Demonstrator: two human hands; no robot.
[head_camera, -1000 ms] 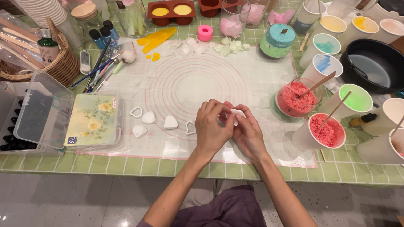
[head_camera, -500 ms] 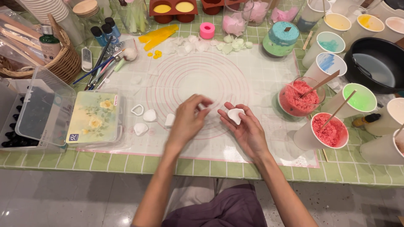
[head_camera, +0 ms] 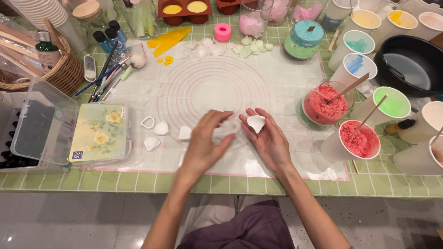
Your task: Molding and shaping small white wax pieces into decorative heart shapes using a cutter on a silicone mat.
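Note:
My right hand (head_camera: 270, 140) lies palm up on the mat and cradles a small white petal-shaped piece (head_camera: 255, 122) on its fingers. My left hand (head_camera: 205, 144) hovers just left of it, fingers curved around a blurred white bit (head_camera: 229, 125) on the translucent mat with pink rings (head_camera: 212, 83). Whether the left hand grips that bit is unclear. Left of the left hand lie three white petal pieces (head_camera: 161, 128) and a white teardrop cutter outline (head_camera: 148, 122).
Cups of red granules (head_camera: 359, 140) and a glass bowl of red granules (head_camera: 326, 106) stand at right, with a green-filled cup (head_camera: 391, 105) and a black pan (head_camera: 408, 64). A floral-lidded box (head_camera: 97, 133), a clear open case and a wicker basket (head_camera: 60, 74) sit at left.
The hands were joined around the white piece. The left hand has let go and moved left and down over the mat, while the right hand stays open-palmed with the piece on it.

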